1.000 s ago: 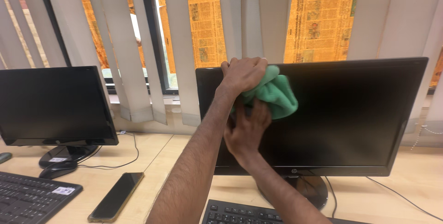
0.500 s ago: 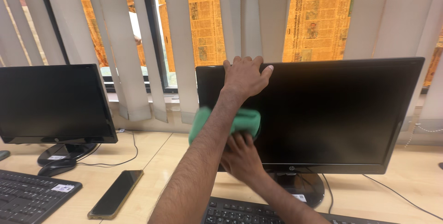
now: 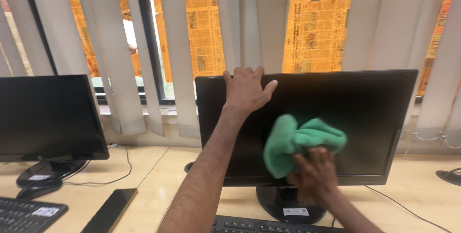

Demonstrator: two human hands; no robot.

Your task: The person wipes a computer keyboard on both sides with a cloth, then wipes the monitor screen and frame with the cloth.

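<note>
A black monitor (image 3: pixel 365 117) with a dark screen stands on the wooden desk in front of me. My left hand (image 3: pixel 246 89) grips its top edge near the left corner, fingers hooked over the rim. My right hand (image 3: pixel 314 170) presses a crumpled green cloth (image 3: pixel 297 141) against the lower middle of the screen. The cloth hides part of that hand's fingers.
A second black monitor (image 3: pixel 43 117) stands at the left with its stand and cable. A dark phone (image 3: pixel 108 209) lies flat on the desk (image 3: pixel 158 175). Keyboards show at the bottom left (image 3: pixel 24 214) and bottom centre (image 3: pixel 269 226). Vertical blinds (image 3: pixel 177 50) and newspaper-covered windows are behind.
My right hand swept the green cloth from the upper left of the screen down to the lower left, then right to the lower middle. My left hand stayed on the top edge.
</note>
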